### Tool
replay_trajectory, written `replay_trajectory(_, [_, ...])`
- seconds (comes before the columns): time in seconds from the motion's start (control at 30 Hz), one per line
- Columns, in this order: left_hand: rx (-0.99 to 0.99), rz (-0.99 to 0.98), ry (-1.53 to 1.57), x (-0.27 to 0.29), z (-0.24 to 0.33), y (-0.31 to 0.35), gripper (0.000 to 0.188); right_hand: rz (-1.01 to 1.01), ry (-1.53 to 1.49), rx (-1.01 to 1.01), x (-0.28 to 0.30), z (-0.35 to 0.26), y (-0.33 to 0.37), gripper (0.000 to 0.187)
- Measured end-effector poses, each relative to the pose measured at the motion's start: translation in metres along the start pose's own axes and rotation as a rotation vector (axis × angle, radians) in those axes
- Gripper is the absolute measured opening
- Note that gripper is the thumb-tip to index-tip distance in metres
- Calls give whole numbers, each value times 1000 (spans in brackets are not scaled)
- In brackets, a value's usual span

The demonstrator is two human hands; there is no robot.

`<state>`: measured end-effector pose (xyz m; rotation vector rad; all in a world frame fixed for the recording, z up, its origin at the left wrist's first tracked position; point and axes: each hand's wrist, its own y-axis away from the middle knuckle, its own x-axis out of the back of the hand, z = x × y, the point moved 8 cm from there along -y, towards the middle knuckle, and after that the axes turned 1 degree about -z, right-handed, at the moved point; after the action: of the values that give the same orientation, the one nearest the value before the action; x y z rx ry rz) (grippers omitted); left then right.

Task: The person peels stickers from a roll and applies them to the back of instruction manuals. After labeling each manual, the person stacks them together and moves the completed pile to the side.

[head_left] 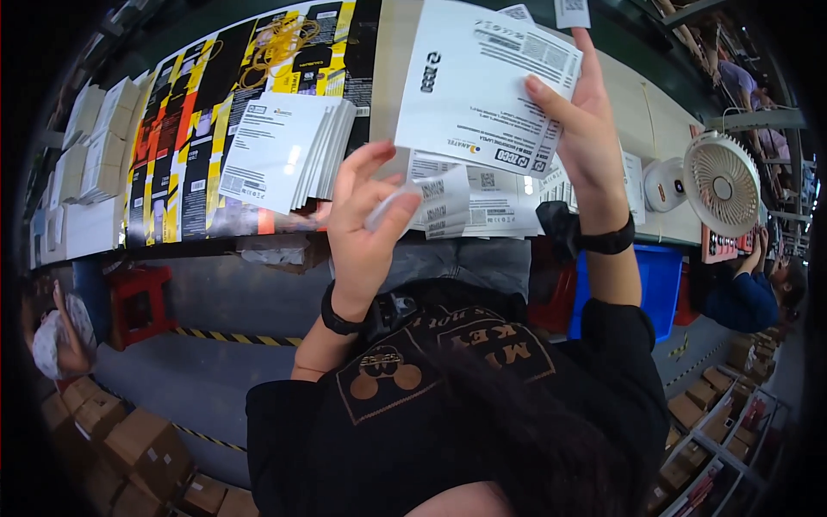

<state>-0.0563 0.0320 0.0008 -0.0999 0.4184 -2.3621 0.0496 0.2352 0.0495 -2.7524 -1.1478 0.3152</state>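
My right hand (586, 129) grips a white printed sheet (469, 95), thumb on its face and fingers behind its right edge. A small white label (572, 12) with a square code sits at the tip of a raised finger on that hand. My left hand (362, 228) is pinched round a curling strip of white barcode labels (444, 202), with some fingers lifted close to the sheet's lower left corner. Under both hands lie more white printed sheets (500, 207) on the table. A fanned stack of white printed sheets (280, 151) rests left of my left hand.
Yellow and black printed boards (185, 155) cover the table's left part, with a heap of yellow rubber bands (280, 47). White boxes (112, 116) are stacked at far left. A white fan (722, 183) stands right. Below the table edge is a blue bin (633, 289); people sit at both sides.
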Motion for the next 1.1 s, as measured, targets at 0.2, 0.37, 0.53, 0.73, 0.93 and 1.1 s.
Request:
replay_trajectory(0.2, [314,13,504,-43,-33,5,9,214,-244,84,-10,15,50,79])
replay_trajectory(0.37, [463,9,611,-48,-41,-15,10,312,-157,190,2,11,69,85])
replay_trajectory(0.53, [305,144,589,-51,-27,-11,13,296,26,199,3,8,81,91])
replay_trajectory(0.73, [70,-250,-210,-40,-7,-29,16,214,868,429,23,-37,76,96])
replay_trajectory(0.93, [75,-566,-233,-51,7,-24,17,-109,540,171,-2,-12,74,91])
replay_trajectory(1.1, [257,-545,-74,-40,-19,-3,16,138,214,15,17,5,85,86])
